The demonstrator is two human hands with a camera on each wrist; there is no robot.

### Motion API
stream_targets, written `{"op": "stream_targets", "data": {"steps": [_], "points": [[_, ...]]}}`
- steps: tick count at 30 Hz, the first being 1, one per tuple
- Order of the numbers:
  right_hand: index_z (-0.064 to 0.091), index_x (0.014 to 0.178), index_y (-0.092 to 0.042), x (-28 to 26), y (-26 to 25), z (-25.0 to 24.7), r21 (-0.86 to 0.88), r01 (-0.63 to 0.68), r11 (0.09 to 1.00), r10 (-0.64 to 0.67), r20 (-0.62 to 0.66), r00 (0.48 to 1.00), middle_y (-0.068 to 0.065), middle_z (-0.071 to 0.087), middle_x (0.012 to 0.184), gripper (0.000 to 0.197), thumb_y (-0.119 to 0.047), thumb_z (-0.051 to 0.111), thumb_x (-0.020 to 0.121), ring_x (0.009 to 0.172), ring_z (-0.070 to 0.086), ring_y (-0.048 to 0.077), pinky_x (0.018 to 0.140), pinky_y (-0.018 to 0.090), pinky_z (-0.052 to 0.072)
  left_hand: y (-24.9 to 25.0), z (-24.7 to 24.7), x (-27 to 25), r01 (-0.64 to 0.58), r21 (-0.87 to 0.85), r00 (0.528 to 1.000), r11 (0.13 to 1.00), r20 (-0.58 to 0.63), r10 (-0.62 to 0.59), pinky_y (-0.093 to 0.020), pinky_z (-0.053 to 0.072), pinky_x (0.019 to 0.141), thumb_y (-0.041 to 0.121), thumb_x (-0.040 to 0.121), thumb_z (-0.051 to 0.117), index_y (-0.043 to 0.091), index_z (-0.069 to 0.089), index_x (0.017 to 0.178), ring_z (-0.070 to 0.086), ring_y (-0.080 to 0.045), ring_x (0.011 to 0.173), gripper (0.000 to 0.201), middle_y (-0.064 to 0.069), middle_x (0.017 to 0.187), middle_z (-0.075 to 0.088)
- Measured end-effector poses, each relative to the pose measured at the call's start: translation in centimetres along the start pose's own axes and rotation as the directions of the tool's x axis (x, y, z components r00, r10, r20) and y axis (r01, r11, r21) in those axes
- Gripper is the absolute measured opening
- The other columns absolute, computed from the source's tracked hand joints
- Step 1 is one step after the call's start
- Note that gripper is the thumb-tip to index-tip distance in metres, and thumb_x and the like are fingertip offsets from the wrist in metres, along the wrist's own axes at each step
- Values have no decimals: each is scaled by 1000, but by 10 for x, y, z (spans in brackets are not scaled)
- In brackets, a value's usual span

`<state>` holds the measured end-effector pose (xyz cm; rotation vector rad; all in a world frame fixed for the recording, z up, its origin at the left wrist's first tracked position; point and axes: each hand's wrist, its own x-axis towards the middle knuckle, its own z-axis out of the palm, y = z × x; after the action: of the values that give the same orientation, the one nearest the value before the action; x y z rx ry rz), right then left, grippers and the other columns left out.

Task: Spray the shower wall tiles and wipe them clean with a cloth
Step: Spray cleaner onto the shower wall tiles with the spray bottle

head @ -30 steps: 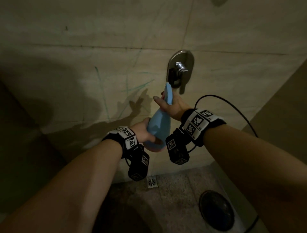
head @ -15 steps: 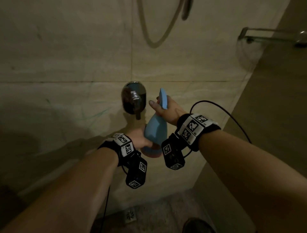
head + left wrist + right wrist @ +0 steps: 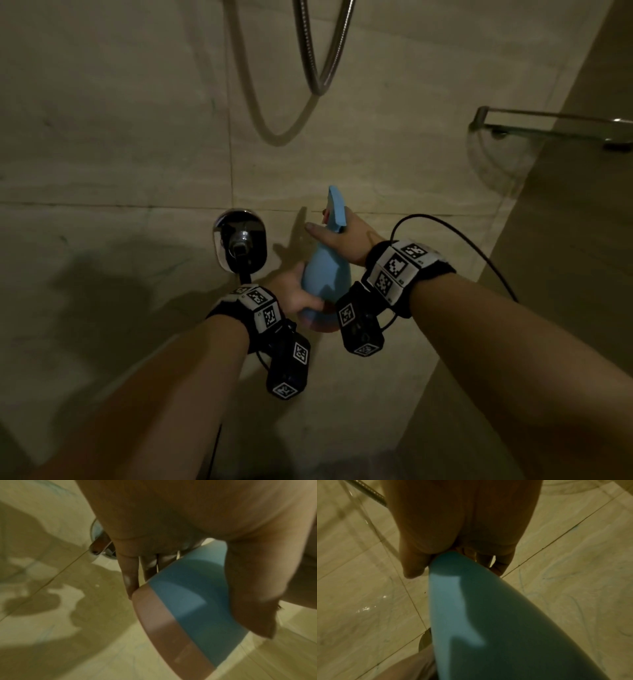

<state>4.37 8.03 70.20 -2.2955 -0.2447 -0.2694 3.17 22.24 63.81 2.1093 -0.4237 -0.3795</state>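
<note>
1. The right hand [image 3: 346,240] wraps the neck of the blue spray bottle [image 3: 325,274], its forefinger stretched out at 9 o'clock, probably to work the trigger
2. The left hand [image 3: 294,294] cups the bottle's wide base from 7 o'clock, likely to steady the aim
3. The bottle is held upright just in front of the wall tiles [image 3: 120,137], at 3 o'clock from the chrome shower valve [image 3: 239,245], nozzle towards the tiles
4. No cloth shows
5. No label or writing is readable on the bottle
</note>
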Motion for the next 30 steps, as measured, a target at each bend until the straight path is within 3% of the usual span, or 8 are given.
{"op": "stream_targets", "data": {"steps": [4, 7, 10, 12, 18, 21, 25, 30], "points": [[43, 92, -12, 35, -1, -6, -9, 27, 1000, -27, -12, 1000, -3, 45, 72, 35, -43, 60, 88, 62, 45, 9, 53, 22, 33, 1, -18, 31, -19, -3, 999, 1000, -34, 19, -45, 48, 96, 56, 35, 79, 19, 28, 140, 56, -23, 113, 123, -4, 127, 55], [43, 91, -13, 55, 0, -18, 22, 51, 998, -50, -34, 998, -4, 45, 71, 31, -38, 60, 89, 62, 45, 9, 54, 21, 34, 16, -32, 50, -16, 70, 1000, 997, -15, 17, -44, 46, 99, 54, 41, 82, 17, 26, 140, 54, -23, 115, 120, -3, 130, 52], [42, 85, -14, 67, 2, -35, 25, 63, 998, -61, -73, 996, -3, 45, 70, 27, -35, 59, 90, 62, 45, 10, 52, 19, 33, 36, -36, 66, 2, 141, 1000, 990, -27, 2, -43, 46, 98, 31, 67, 81, 15, 26, 141, 53, -24, 115, 93, -5, 131, 51], [43, 85, -14, 74, 4, -49, -5, 53, 999, -53, -84, 995, -3, 45, 70, 28, -36, 58, 91, 62, 45, 10, 52, 21, 33, 48, -36, 79, -9, 152, 999, 988, -43, 16, -42, 47, 96, 25, 72, 77, 16, 30, 139, 55, -24, 112, 83, -6, 129, 53], [47, 96, -11, 93, 3, -89, -88, 32, 996, -44, -132, 990, -3, 46, 73, 30, -41, 52, 93, 64, 45, 9, 52, 22, 31, 84, -34, 104, -63, 78, 997, 995, -43, 66, -50, 54, 83, 39, 40, 76, 19, 34, 132, 65, -32, 93, 104, -9, 116, 61], [49, 97, -9, 100, -2, -107, -94, 49, 994, -60, -118, 991, 0, 48, 76, 31, -40, 51, 94, 70, 48, 17, 58, 26, 34, 99, -38, 112, -74, 77, 994, 994, -69, 79, -52, 54, 83, 37, 39, 76, 19, 36, 125, 65, -33, 92, 97, -11, 115, 61], [50, 120, -7, 108, -7, -121, -118, 27, 993, -41, -121, 992, 5, 51, 98, 45, -44, 48, 94, 86, 49, 21, 71, 28, 35, 116, -40, 117, -97, 127, 990, 987, -86, 109, -47, 53, 87, 37, 43, 75, 17, 39, 124, 64, -29, 95, 92, -10, 115, 63], [49, 96, -8, 121, -7, -125, -157, 2, 988, -26, -148, 989, 1, 46, 73, 35, -43, 47, 95, 65, 46, 16, 50, 24, 31, 124, -40, 129, -126, 146, 988, 981, -73, 138, -36, 53, 77, 41, 46, 73, 15, 39, 136, 63, -23, 92, 99, -8, 117, 62]]}}
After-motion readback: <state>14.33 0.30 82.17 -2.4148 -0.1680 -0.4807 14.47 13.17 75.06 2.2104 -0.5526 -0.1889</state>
